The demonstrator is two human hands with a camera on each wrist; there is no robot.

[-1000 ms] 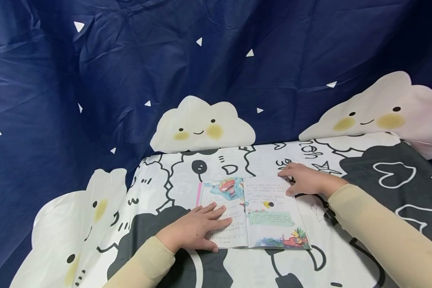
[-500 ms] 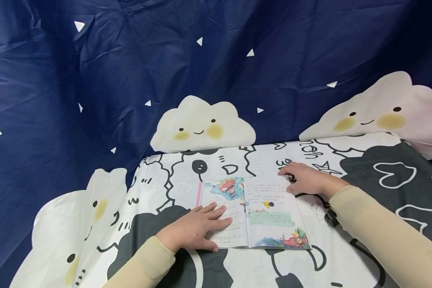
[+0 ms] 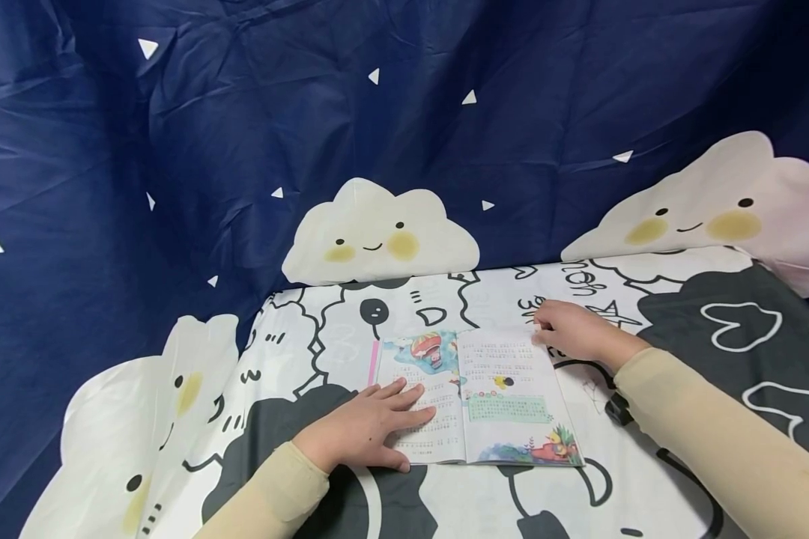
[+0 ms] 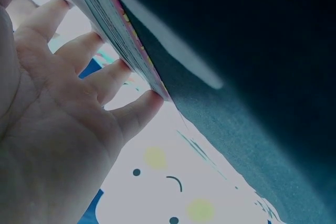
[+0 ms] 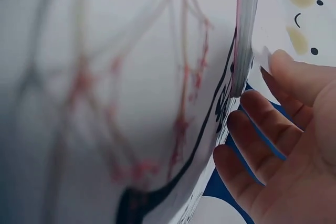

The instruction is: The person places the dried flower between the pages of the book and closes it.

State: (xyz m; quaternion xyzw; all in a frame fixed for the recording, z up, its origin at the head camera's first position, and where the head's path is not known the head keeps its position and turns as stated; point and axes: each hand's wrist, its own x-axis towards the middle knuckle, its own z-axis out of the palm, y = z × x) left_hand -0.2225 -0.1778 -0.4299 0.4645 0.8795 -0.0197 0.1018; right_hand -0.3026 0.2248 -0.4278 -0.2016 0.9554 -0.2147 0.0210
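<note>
An open picture book [image 3: 505, 404] lies flat on the patterned cloth in the head view. My left hand [image 3: 374, 427] presses flat on the book's left page with spread, straight fingers; in the left wrist view the left hand [image 4: 68, 124] has its fingertips against the book's page edges [image 4: 123, 43]. My right hand [image 3: 573, 333] sits at the top right corner of the right page, fingertips touching the edge. The right wrist view shows the right hand [image 5: 283, 145] with nearly straight fingers beside the stacked page edges [image 5: 245, 35]; no page is plainly pinched.
A black-and-white cartoon cloth [image 3: 688, 314] covers the table. A navy backdrop with white cloud faces [image 3: 377, 232] rises right behind it and along the left. A small black object [image 3: 619, 408] lies under my right forearm.
My right hand has shifted slightly right at the book's top corner and its thumb has drawn in toward the fingers. The left hand and the book have not moved.
</note>
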